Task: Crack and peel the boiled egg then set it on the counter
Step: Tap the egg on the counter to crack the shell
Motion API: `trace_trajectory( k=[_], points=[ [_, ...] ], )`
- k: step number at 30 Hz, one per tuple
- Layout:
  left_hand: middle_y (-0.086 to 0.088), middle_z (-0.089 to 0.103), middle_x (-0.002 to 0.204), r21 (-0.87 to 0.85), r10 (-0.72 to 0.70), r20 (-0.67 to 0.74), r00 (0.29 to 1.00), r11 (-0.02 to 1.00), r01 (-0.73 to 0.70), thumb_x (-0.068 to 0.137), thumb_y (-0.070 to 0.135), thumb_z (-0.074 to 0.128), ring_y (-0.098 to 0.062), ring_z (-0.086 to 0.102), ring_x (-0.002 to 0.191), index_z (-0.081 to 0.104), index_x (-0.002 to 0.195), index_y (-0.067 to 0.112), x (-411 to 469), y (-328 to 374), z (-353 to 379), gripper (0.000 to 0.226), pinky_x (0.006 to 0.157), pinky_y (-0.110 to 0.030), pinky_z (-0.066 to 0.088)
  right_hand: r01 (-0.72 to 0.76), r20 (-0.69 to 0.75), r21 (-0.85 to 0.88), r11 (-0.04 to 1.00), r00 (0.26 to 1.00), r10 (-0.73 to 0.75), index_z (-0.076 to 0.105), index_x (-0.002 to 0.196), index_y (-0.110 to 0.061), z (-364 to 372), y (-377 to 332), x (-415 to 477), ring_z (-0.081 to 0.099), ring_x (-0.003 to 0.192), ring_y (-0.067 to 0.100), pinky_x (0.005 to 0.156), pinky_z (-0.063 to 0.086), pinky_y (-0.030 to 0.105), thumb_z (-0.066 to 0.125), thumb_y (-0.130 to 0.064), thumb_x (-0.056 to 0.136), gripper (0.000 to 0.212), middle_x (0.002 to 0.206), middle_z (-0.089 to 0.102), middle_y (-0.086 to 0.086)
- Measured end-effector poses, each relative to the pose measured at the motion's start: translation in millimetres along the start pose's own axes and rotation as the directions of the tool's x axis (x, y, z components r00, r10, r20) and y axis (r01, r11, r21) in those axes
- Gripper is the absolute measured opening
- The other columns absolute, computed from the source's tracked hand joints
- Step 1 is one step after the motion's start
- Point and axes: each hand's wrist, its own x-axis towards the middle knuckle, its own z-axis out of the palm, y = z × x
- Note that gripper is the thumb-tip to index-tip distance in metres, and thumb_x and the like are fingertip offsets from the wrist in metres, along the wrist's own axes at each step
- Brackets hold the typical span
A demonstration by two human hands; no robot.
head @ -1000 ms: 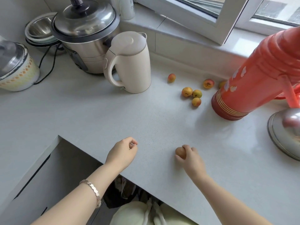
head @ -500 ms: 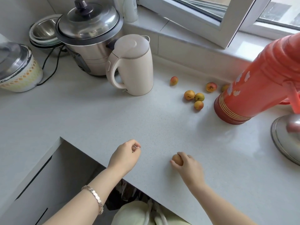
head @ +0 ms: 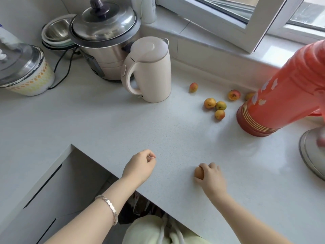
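Note:
A brown boiled egg [head: 199, 173] rests on the pale counter [head: 158, 124] near its front edge. My right hand [head: 211, 176] lies over the egg with the fingers curled around it; only the egg's left side shows. My left hand [head: 139, 166] sits to the left of the egg at the counter's edge, curled into a loose fist with thumb and forefinger pinched together. Nothing is visible between those fingers. A silver bracelet circles the left wrist.
A cream kettle [head: 149, 71] and a steel cooker [head: 105, 37] stand at the back. Several apricots [head: 214, 106] lie in front of a red thermos [head: 281, 92]. A metal lid [head: 311, 154] is at the right edge, an enamel pot [head: 24, 71] at the left.
The right hand with the egg has shifted slightly left along the counter. The left hand keeps its pinched fist. The view has tilted a little.

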Motion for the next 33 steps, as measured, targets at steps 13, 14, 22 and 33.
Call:
trace_trajectory(
  k=[13,14,22,33],
  points=[
    [0.001,0.064,0.097,0.008,0.021,-0.005,1.000,1.000,-0.021,0.090,0.023,0.044,-0.016,0.062,0.087,0.060,0.102,0.021,-3,1,3,0.020,0.080,-0.036,0.053,0.144,-0.160,0.423,0.894,0.984,-0.083,0.059,0.115,-0.016,7,3,-7,0.053,0.098,0.020,0.086,0.045,0.031,0.067,-0.012,0.079,0.037,0.108,0.062,0.002],
    [0.001,0.064,0.098,0.008,0.023,-0.004,1.000,1.000,-0.023,0.090,0.023,0.044,-0.015,0.062,0.086,0.060,0.102,0.021,-4,1,4,0.020,0.079,-0.036,0.052,0.134,-0.176,0.455,0.880,0.983,-0.059,0.059,0.115,-0.017,6,3,-7,0.053,0.097,0.019,0.087,0.046,0.032,0.066,-0.012,0.079,0.037,0.106,0.061,0.000],
    [0.001,0.064,0.097,0.001,0.026,-0.009,1.000,1.000,-0.026,0.090,0.022,0.043,-0.015,0.061,0.086,0.060,0.101,0.021,-4,4,4,0.020,0.076,-0.033,0.050,0.139,-0.167,0.481,0.866,0.984,-0.066,0.059,0.111,-0.018,8,2,-13,0.054,0.093,0.020,0.082,0.044,0.030,0.067,-0.011,0.078,0.035,0.097,0.060,-0.003],
    [0.001,0.065,0.100,0.002,0.015,0.004,1.000,1.000,-0.015,0.090,0.023,0.044,-0.016,0.062,0.089,0.060,0.102,0.022,-5,2,1,0.020,0.082,-0.037,0.052,-0.084,-0.004,0.710,0.699,0.992,0.123,0.049,0.116,-0.028,1,-3,-8,0.058,0.094,0.020,0.080,0.050,0.031,0.065,-0.010,0.075,0.048,0.107,0.050,0.001]
  ],
)
